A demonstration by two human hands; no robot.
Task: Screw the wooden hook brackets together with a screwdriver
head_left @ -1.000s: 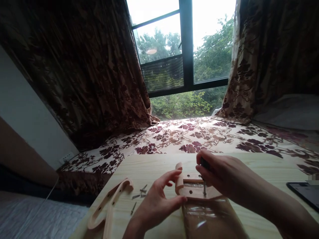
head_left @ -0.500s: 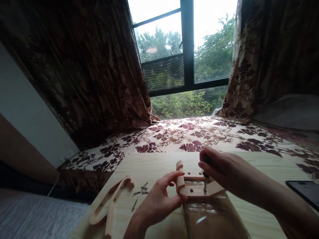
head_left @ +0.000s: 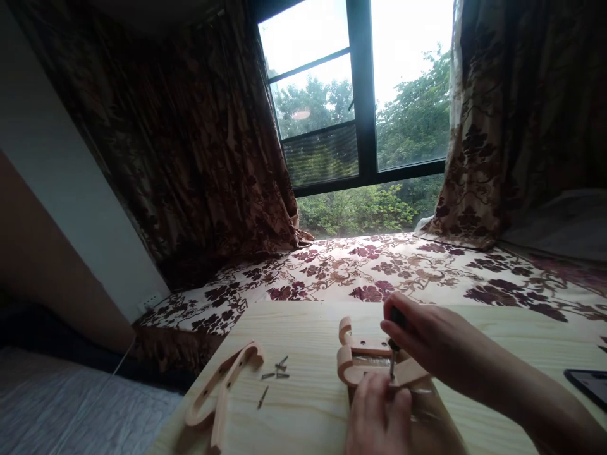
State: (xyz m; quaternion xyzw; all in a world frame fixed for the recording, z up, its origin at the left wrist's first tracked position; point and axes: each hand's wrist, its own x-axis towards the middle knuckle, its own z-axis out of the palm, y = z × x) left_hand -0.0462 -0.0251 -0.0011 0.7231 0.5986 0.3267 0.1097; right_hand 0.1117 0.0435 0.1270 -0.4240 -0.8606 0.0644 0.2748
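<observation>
My right hand (head_left: 429,335) is closed round the dark handle of a screwdriver (head_left: 392,363). The tool stands upright, its tip on the nearer bar of a curved pale wooden piece (head_left: 347,370). On the near side of that bar, beside the tip, my left hand (head_left: 377,414) presses its closed fingers against the wood. Dark holes or screw heads show in the farther bar. Below the curved piece lies a brown package (head_left: 434,420) in clear wrap, partly covered by my left hand. The screw under the tip is hidden.
Several loose screws (head_left: 281,375) lie left of my hands on the pale wooden board (head_left: 313,335). Farther left rest more curved wooden pieces (head_left: 220,398) with holes. A phone-like dark device (head_left: 588,387) sits at the right edge. Flowered cloth (head_left: 341,268) spreads behind the board.
My left hand has let go of the piece's curved left end and moved right, to the near bar beside the screwdriver tip. The screwdriver stays on the same bar. The view has shifted slightly.
</observation>
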